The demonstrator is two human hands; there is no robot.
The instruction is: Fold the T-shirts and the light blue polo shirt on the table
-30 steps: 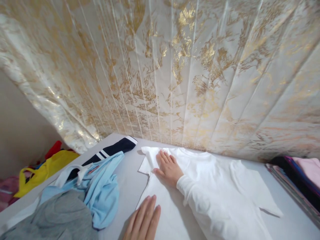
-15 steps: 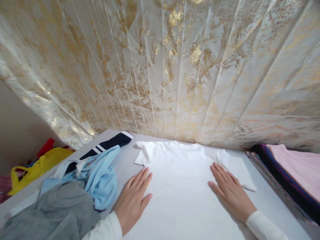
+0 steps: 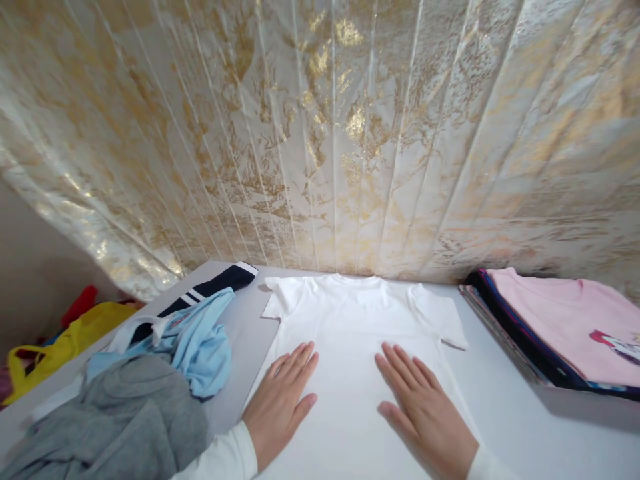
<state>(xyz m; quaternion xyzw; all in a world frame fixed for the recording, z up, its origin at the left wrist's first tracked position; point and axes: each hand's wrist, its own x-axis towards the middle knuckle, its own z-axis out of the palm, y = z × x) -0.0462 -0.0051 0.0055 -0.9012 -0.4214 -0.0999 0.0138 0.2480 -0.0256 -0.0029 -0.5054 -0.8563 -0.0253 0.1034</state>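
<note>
A white short-sleeved T-shirt [image 3: 350, 327] lies spread on the pale table, its neckline toward the curtain and a sleeve out to each side. My left hand [image 3: 283, 400] rests flat on the shirt's left part, fingers stretched out. On the right part, my right hand [image 3: 423, 403] also lies flat with its fingers extended. Neither hand grips anything. The shirt's lower end runs out of view at the bottom.
Left of the shirt are a crumpled grey garment [image 3: 125, 413], a light blue garment [image 3: 210, 350] and a navy striped one [image 3: 215, 287]. A folded stack with a pink shirt [image 3: 550, 313] on top stands right. A gold-patterned curtain [image 3: 320, 147] hangs behind; a yellow item [image 3: 75, 333] lies far left.
Both hands have slid down the shirt toward me, the right one also inward from near the sleeve. The right sleeve now lies more visible. The view has turned slightly right.
</note>
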